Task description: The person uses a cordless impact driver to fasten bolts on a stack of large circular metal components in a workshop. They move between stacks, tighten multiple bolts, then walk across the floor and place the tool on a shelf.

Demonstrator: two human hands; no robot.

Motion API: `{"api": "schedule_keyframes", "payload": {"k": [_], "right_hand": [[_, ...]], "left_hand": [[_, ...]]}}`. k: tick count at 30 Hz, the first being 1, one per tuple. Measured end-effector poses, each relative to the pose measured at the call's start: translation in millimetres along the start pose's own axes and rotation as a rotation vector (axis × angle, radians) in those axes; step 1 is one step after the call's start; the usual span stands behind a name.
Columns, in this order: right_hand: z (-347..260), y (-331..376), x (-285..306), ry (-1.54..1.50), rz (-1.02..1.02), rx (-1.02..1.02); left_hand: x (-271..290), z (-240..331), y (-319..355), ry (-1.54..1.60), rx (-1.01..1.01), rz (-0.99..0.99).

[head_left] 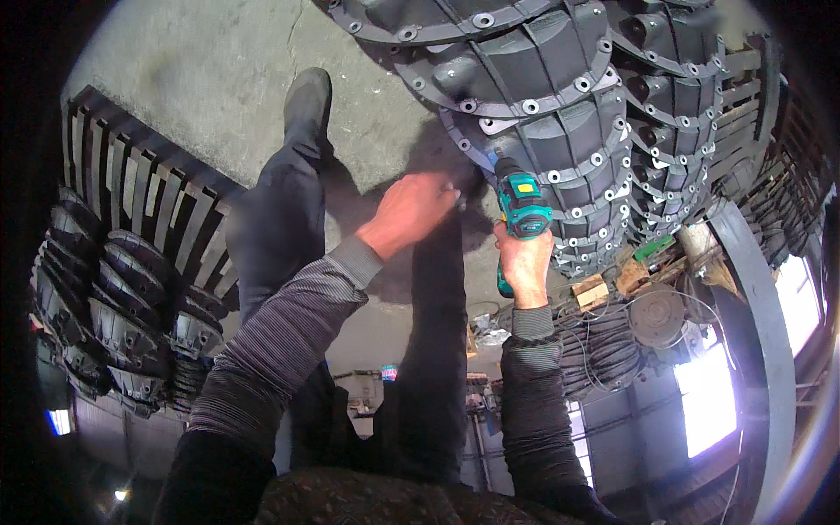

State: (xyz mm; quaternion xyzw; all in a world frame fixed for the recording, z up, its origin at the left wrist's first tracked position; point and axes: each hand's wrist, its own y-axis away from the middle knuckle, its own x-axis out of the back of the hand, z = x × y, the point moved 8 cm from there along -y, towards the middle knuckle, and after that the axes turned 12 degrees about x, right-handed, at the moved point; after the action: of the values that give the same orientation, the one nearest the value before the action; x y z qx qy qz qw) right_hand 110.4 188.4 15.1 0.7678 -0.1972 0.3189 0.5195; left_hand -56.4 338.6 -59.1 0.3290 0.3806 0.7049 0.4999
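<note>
From my remote seat I see the right hand [528, 261] clamped on a teal-and-black power drill [525, 210], its fingers wrapped around the grip below the body; the drill's nose points away from the wearer, toward the flange [466, 144] of a grey ribbed casting, though I cannot tell whether the tip touches it; the left hand [407, 212] hangs to the left of the drill, apart from it, fingers bent toward their tips, and I cannot tell whether they close on anything.

Beyond the drill I have a tall stack of grey castings [573, 131], their rims dotted with bolt holes; a second stack [672, 131] stands just to its right; nearer the wearer, on the right, I make out a wooden block [591, 292], dark coils [604, 352] and a round metal disc [656, 316]; a dark shoe [308, 94] rests on the concrete floor [232, 74]; at the far left, more castings [129, 337] lie near a dark slatted frame [140, 179].
</note>
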Motion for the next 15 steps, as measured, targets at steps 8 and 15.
{"api": "schedule_keyframes", "payload": {"k": [8, 15], "right_hand": [[-29, 20, 21, 0.013, -0.083, 0.137], [-11, 35, 77, -0.727, 0.139, -0.004]], "left_hand": [[-8, -10, 0, 0.031, 0.011, 0.027], [-7, 0, -4, 0.079, 0.049, 0.021]]}}
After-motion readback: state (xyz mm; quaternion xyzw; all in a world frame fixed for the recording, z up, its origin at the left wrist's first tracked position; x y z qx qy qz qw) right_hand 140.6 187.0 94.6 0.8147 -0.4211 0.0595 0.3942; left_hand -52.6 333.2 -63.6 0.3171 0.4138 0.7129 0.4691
